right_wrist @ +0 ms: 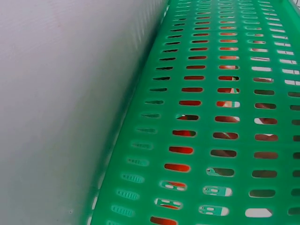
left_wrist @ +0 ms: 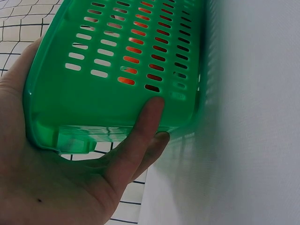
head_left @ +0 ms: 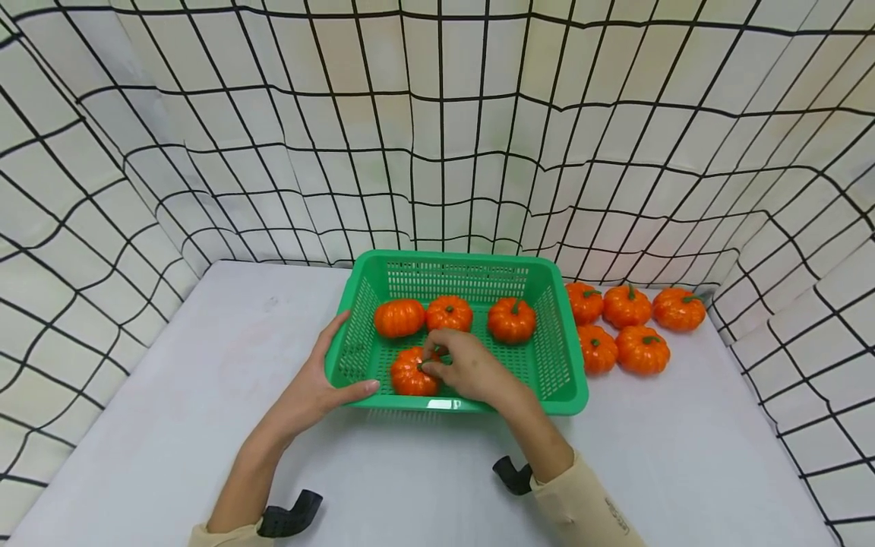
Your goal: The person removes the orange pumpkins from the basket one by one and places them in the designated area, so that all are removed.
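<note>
Your right hand (head_left: 468, 367) reaches down inside the green basket (head_left: 560, 395), its grip curled around the near pumpkin (head_left: 410, 374) at the stem end, fingers pinching the top of it. That pumpkin sits on the basket floor toward the near wall, left of centre. Your left hand (head_left: 321, 387) braces the basket's near-left corner, palm along the outside wall, thumb lying straight along the near rim, fingers straight against the plastic in the left wrist view (left_wrist: 140, 136).

The risk here, as I judge it, is the hold itself: you have the pumpkin by its top, not around its body. The skin looks glossy and ribbed, so it could roll out of the pinch and knock into its neighbours. If your left hand eases off, the light basket may skid on the smooth worktop (head_left: 205, 365) when the right hand pushes or pulls.

Behind the near pumpkin, three more pumpkins (head_left: 448, 313) stand in a row along the basket's far wall, close together, leaving little room beyond your knuckles. Outside the basket, just past its right wall, a cluster of five pumpkins (head_left: 626, 328) rests on the worktop; the nearest ones almost touch the wall, so a sideways shove of the basket would scatter them. A grid-patterned curtain (head_left: 437, 137) closes in behind the basket.
</note>
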`<action>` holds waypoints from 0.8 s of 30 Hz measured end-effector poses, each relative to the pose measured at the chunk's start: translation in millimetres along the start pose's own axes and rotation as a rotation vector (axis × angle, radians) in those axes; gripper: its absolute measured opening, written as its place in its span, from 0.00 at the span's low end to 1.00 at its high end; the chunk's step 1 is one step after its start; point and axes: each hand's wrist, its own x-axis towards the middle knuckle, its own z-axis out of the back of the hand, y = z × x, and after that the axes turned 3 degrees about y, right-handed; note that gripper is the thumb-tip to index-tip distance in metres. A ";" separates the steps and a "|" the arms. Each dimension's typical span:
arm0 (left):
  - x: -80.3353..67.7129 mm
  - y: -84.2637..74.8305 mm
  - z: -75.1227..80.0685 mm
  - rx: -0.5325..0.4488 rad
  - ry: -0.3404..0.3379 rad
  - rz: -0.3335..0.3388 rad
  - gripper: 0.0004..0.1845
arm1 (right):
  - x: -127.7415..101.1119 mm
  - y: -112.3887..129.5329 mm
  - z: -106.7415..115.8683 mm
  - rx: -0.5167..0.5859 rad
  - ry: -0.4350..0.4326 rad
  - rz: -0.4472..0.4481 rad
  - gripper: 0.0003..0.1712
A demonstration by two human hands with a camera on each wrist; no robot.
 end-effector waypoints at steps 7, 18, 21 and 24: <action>-1.5 0.4 -1.1 0.002 0.000 0.011 0.62 | -5.6 -1.7 2.5 0.036 0.020 -0.035 0.04; 0.7 3.4 -2.2 -0.002 0.000 0.005 0.60 | -4.3 -1.6 3.8 0.157 0.057 -0.018 0.05; 0.7 3.3 -2.2 -0.011 0.001 0.002 0.60 | -3.3 -1.0 3.4 0.216 0.067 -0.001 0.08; 0.8 2.3 -1.9 -0.017 0.000 -0.007 0.60 | -2.3 -0.3 3.0 0.232 0.081 0.041 0.17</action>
